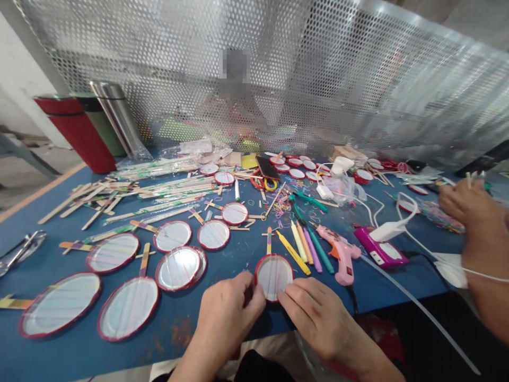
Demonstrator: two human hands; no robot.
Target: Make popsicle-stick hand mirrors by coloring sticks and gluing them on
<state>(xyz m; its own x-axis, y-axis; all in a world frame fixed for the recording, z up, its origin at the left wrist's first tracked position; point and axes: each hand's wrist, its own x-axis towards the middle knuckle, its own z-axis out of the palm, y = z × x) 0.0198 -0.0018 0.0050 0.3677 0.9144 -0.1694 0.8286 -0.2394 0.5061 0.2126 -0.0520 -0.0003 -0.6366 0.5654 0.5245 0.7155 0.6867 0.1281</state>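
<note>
My left hand (228, 313) and my right hand (318, 313) meet at the near edge of the blue table (238, 254). Both pinch a small round red-rimmed lid (273, 276) from either side. A striped craft stick (269, 240) sticks out from its far side. Thin lines, perhaps elastic bands, cross the lid's clear face. Just to the right lie several coloured markers (304, 246) and a pink glue gun (340, 254).
Several finished lids on sticks (127, 307) cover the left of the table, with loose craft sticks (131, 196) behind. Three flasks (81, 132) stand far left. Another person's hands (473, 212) work at the right by a white cable (401, 239). A perforated metal screen (318, 79) backs the table.
</note>
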